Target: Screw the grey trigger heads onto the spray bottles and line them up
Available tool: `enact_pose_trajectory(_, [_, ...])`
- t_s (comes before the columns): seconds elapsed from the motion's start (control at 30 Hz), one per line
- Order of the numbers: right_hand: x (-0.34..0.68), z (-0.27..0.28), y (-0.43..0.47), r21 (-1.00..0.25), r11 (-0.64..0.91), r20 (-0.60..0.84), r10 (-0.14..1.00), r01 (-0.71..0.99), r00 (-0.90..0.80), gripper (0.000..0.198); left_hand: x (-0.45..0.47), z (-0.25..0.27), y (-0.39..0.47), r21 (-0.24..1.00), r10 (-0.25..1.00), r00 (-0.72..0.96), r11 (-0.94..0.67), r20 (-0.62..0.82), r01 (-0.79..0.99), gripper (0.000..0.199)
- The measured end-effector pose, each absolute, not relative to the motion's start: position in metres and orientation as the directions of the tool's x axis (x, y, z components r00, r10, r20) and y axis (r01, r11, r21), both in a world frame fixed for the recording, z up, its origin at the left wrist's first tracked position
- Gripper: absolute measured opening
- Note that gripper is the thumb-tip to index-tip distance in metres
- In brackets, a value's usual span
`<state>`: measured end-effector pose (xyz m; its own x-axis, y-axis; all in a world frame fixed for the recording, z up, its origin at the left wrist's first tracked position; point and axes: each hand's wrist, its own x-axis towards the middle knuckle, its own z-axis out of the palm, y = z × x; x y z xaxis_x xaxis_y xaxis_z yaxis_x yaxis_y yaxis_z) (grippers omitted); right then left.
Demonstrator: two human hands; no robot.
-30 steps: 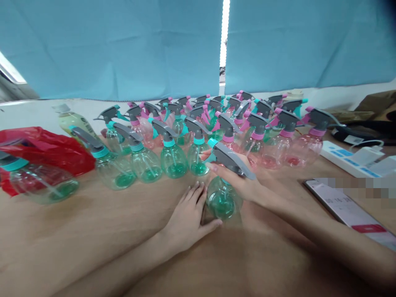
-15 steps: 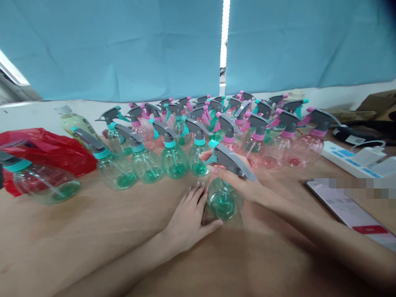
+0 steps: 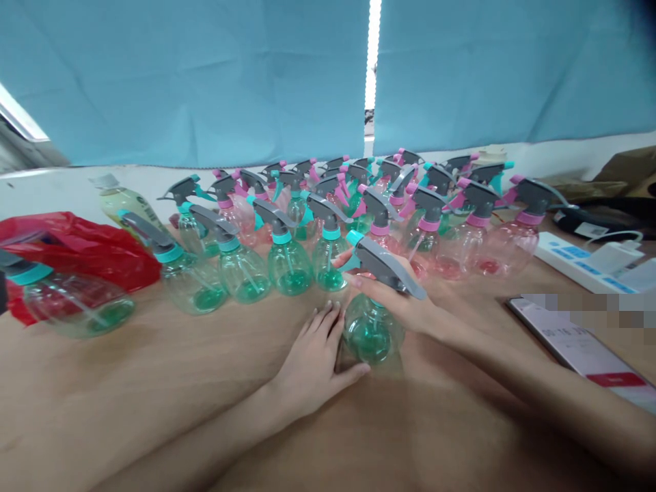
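Note:
A clear green spray bottle (image 3: 374, 335) with a grey and turquoise trigger head stands upright on the wooden table in front of me. Behind its head, my right hand (image 3: 404, 301) is closed round the neck, with fingers showing near the turquoise trigger; part of the grip is hidden. My left hand (image 3: 315, 359) lies on the tabletop at the bottle's left, fingers outstretched and thumb pointing toward its base. Whether the left hand presses on the bottle I cannot tell. Just behind stands another green spray bottle (image 3: 331, 263).
Several green bottles (image 3: 246, 277) and pink bottles (image 3: 505, 249) fill the table's back. At left are a red plastic bag (image 3: 76, 242) and a drink bottle (image 3: 123, 205). A power strip (image 3: 579, 263) and a phone (image 3: 568, 342) lie at right, before a blue curtain (image 3: 205, 82).
Almost nothing differs. Both hands and the spray bottle between them keep their places; the view has shifted very slightly.

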<state>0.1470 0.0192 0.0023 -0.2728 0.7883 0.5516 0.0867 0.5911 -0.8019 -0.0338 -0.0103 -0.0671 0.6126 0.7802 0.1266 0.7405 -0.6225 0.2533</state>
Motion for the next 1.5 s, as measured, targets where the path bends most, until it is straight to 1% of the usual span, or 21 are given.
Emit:
enact_pose_trajectory(0.17, [0.148, 0.0, 0.022, -0.78, 0.617, 0.574, 0.771, 0.102, -0.276, 0.009, -0.033, -0.066, -0.01, 0.225, 0.781, 0.616, -0.621, 0.101, 0.751, 0.077])
enact_pose_trajectory(0.37, [0.149, -0.001, 0.024, -0.741, 0.657, 0.608, 0.744, 0.14, -0.276, 0.005, -0.033, -0.066, -0.01, 0.233, 0.782, 0.615, -0.62, 0.105, 0.749, 0.078])
enact_pose_trajectory(0.43, [0.149, 0.002, 0.023, -0.732, 0.666, 0.614, 0.736, 0.144, -0.285, 0.007, -0.033, -0.066, -0.01, 0.225, 0.779, 0.618, -0.623, 0.104, 0.749, 0.078])
enact_pose_trajectory(0.5, [0.149, 0.006, 0.021, -0.732, 0.663, 0.605, 0.739, 0.156, -0.298, 0.011, -0.034, -0.066, -0.01, 0.211, 0.775, 0.623, -0.629, 0.102, 0.748, 0.079])
enact_pose_trajectory(0.67, [0.151, 0.013, 0.019, -0.748, 0.625, 0.549, 0.772, 0.225, -0.321, 0.01, -0.034, -0.068, -0.01, 0.184, 0.77, 0.628, -0.637, 0.109, 0.749, 0.08])
enact_pose_trajectory(0.77, [0.153, 0.02, 0.014, -0.743, 0.618, 0.542, 0.781, 0.258, -0.31, 0.014, -0.033, -0.068, -0.01, 0.171, 0.772, 0.628, -0.635, 0.102, 0.753, 0.081])
enact_pose_trajectory(0.9, [0.154, 0.033, 0.004, -0.733, 0.592, 0.505, 0.804, 0.334, -0.316, 0.028, -0.034, -0.068, -0.01, 0.154, 0.768, 0.633, -0.64, 0.101, 0.752, 0.081])
enact_pose_trajectory(0.97, [0.154, 0.034, 0.003, -0.727, 0.585, 0.499, 0.809, 0.359, -0.309, 0.032, -0.033, -0.068, -0.01, 0.151, 0.766, 0.634, -0.642, 0.1, 0.752, 0.081])
enact_pose_trajectory(1.03, [0.154, 0.028, 0.007, -0.719, 0.613, 0.539, 0.789, 0.327, -0.295, 0.032, -0.033, -0.067, -0.01, 0.147, 0.767, 0.634, -0.641, 0.097, 0.754, 0.082])
enact_pose_trajectory(1.1, [0.154, 0.019, 0.012, -0.708, 0.661, 0.601, 0.749, 0.247, -0.28, 0.032, -0.033, -0.067, -0.01, 0.142, 0.765, 0.636, -0.643, 0.097, 0.752, 0.081])
enact_pose_trajectory(1.17, [0.153, 0.013, 0.016, -0.699, 0.681, 0.624, 0.73, 0.218, -0.28, 0.032, -0.033, -0.067, -0.01, 0.142, 0.761, 0.641, -0.649, 0.105, 0.747, 0.079])
enact_pose_trajectory(1.23, [0.153, 0.013, 0.016, -0.693, 0.687, 0.63, 0.724, 0.216, -0.281, 0.031, -0.033, -0.068, -0.01, 0.143, 0.758, 0.643, -0.653, 0.112, 0.744, 0.078])
enact_pose_trajectory(1.3, [0.153, 0.017, 0.013, -0.704, 0.669, 0.605, 0.741, 0.239, -0.292, 0.029, -0.033, -0.068, -0.01, 0.145, 0.76, 0.64, -0.65, 0.114, 0.746, 0.079])
enact_pose_trajectory(1.37, [0.152, 0.018, 0.011, -0.728, 0.639, 0.57, 0.765, 0.248, -0.299, 0.022, -0.034, -0.069, -0.009, 0.15, 0.763, 0.636, -0.647, 0.115, 0.748, 0.08])
enact_pose_trajectory(1.47, [0.151, 0.012, 0.013, -0.756, 0.632, 0.586, 0.769, 0.17, -0.255, 0.004, -0.034, -0.069, -0.01, 0.161, 0.766, 0.633, -0.643, 0.113, 0.749, 0.081])
enact_pose_trajectory(1.5, [0.151, 0.009, 0.014, -0.764, 0.627, 0.586, 0.773, 0.152, -0.242, 0.006, -0.034, -0.069, -0.01, 0.165, 0.767, 0.632, -0.642, 0.111, 0.749, 0.08])
